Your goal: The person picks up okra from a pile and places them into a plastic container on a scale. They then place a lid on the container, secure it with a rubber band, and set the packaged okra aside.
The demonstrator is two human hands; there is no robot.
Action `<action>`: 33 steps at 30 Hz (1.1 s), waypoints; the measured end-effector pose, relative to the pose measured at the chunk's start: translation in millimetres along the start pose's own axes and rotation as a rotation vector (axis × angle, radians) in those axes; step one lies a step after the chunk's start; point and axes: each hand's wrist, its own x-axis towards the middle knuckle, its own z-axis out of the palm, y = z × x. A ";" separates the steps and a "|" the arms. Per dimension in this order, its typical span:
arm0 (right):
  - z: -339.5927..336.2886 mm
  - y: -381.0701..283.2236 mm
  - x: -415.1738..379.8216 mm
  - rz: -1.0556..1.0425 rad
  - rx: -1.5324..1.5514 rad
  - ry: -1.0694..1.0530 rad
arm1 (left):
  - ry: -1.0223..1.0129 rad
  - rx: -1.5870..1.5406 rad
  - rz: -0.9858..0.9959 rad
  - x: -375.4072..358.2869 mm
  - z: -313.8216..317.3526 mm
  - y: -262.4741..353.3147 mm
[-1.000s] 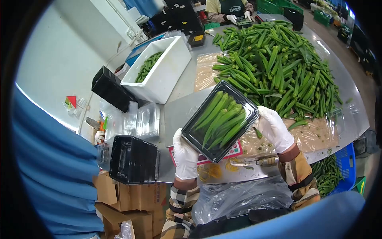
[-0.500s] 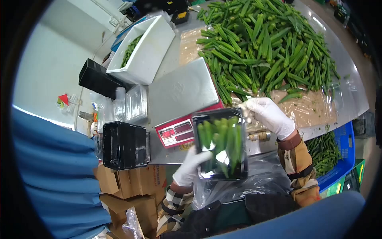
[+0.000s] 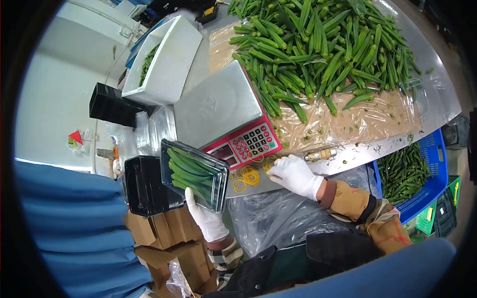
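My left hand [image 3: 207, 218], in a white glove, grips a black plastic tray of okra [image 3: 195, 175] by its lower edge. A clear lid covers the tray, which is tilted beside the scale. My right hand [image 3: 297, 176], also gloved, is at the table's front edge with its fingers pinched together on a yellow rubber band [image 3: 268, 164]. More rubber bands [image 3: 247, 179] lie in a loose heap to its left. Behind them stands the red scale [image 3: 248, 141] with its steel plate and keypad; the tray hides part of its display.
A large okra pile [image 3: 318, 49] covers the back of the table. At left are a white foam box [image 3: 171, 62], stacked clear lids [image 3: 161, 129] and black trays [image 3: 144, 184]. A brass fitting [image 3: 320, 155] lies near the front edge; a blue crate [image 3: 433, 179] stands right.
My left hand has carried the tray left, off the front of the scale. My right hand has come down and left from near the okra pile to the rubber bands.
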 end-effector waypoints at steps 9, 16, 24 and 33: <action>-1.5 16.4 47.5 -0.150 -0.203 0.119 | 0.020 0.118 0.050 -10.2 12.1 -10.4; -30.8 -4.1 50.2 0.020 0.314 0.357 | -0.261 0.207 -0.116 -10.5 -10.3 -14.4; -57.8 -20.3 43.2 0.070 0.438 0.409 | -0.456 0.223 -0.339 -25.2 -13.5 -50.4; -50.5 -10.4 23.9 0.268 0.719 0.069 | -0.491 0.208 -0.291 -31.7 14.1 -58.2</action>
